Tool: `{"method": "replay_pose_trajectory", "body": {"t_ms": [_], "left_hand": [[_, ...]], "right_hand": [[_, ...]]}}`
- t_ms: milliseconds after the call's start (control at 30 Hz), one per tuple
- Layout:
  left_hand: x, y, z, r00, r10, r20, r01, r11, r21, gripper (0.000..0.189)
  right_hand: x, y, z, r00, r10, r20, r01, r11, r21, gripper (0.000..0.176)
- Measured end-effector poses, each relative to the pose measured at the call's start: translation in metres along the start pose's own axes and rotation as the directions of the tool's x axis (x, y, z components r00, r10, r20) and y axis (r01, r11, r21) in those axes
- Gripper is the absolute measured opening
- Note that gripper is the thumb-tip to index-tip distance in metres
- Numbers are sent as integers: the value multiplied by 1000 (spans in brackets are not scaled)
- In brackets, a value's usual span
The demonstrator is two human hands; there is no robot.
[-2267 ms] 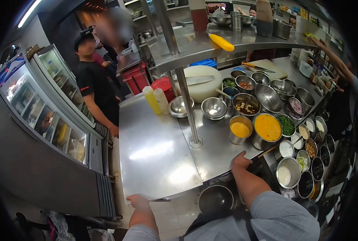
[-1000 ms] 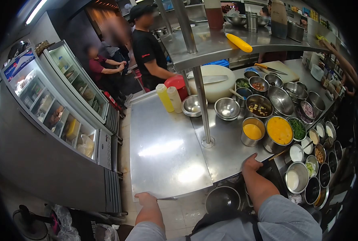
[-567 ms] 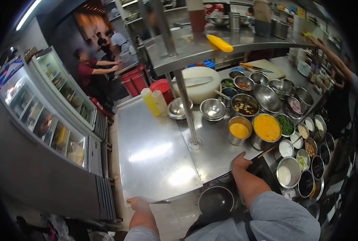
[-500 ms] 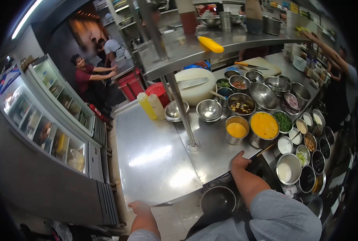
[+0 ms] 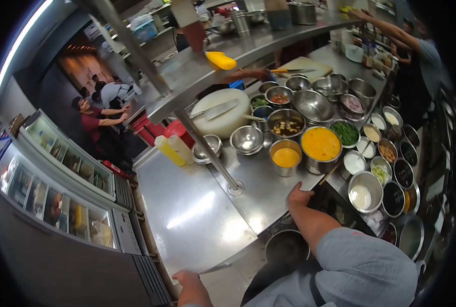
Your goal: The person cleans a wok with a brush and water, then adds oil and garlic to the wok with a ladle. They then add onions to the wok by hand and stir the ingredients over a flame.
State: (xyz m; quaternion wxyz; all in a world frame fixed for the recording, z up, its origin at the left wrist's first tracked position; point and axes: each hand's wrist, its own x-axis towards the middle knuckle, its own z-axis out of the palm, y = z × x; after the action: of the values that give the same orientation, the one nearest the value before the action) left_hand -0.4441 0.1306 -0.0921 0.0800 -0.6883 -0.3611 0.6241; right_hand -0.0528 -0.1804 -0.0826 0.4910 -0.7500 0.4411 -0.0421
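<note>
A steel table [image 5: 187, 194] spreads out in front of me. My left hand [image 5: 188, 279] is closed on its near left corner, with the fingertips partly hidden. Farther right, my right hand [image 5: 300, 194] grips the front edge of the same table, thumb pointing right. Just beyond it stand a steel pot of smooth yellow-orange liquid [image 5: 285, 157] and a wider pot of orange-yellow liquid [image 5: 321, 144]. A thin stick-like handle [image 5: 329, 175] lies by the wider pot.
Nested steel bowls [image 5: 247, 139], squeeze bottles [image 5: 170, 150] and a cleaver [image 5: 221, 109] on a round white board [image 5: 199, 123] stand behind. A post [image 5: 207, 148] holds up a shelf [image 5: 187, 77]. Containers of ingredients crowd the right. Glass-front fridges [image 5: 59, 204] line the left. Co-workers [image 5: 97, 120] stand farther off.
My view has shifted and tilted, so the table and pots sit differently in frame. Both my hands stay on the table edge. A person's arm now reaches in beneath the shelf.
</note>
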Motion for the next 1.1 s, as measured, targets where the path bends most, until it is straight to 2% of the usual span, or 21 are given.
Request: {"method": "replay_pose_trajectory", "body": {"t_ms": [300,500,667,700,767,800,867,900,933,967,1100], "left_hand": [[-9,-1,-5,997,30,67,-39,990,135,56],[-4,4,-4,997,48,56,-57,985,165,55],[-9,4,-7,996,-87,6,87,996,-5,51],[-10,5,-8,997,-81,0,81,997,0,51],[-16,9,-8,985,-172,27,173,985,-23,50],[16,8,4,986,-164,22,164,986,-20,50],[99,4,33,986,-166,23,163,981,101,50],[86,4,30,987,-162,19,159,982,103,50],[24,2,13,992,-124,-10,125,989,82,51],[-11,1,4,995,-87,-37,89,994,61,51],[2,4,9,996,-70,-49,74,994,75,50]], "right_hand": [[-5,-4,-7,998,6,58,-5,1000,-17,63],[-5,-5,-8,1000,22,18,-21,998,-58,62],[-1,-1,-3,999,21,33,-20,999,-46,63],[-1,-1,-4,999,20,28,-19,999,-48,63],[-2,-2,-3,999,39,16,-37,996,-76,63],[-2,-2,-3,999,37,6,-37,997,-74,63],[-2,-1,-2,1000,24,-8,-25,998,-61,61],[-1,0,-1,1000,24,-14,-25,998,-59,61],[1,2,2,999,29,-17,-30,998,-62,61],[2,3,4,999,33,-18,-34,997,-68,61],[4,4,5,999,33,-8,-34,998,-61,62]]}}
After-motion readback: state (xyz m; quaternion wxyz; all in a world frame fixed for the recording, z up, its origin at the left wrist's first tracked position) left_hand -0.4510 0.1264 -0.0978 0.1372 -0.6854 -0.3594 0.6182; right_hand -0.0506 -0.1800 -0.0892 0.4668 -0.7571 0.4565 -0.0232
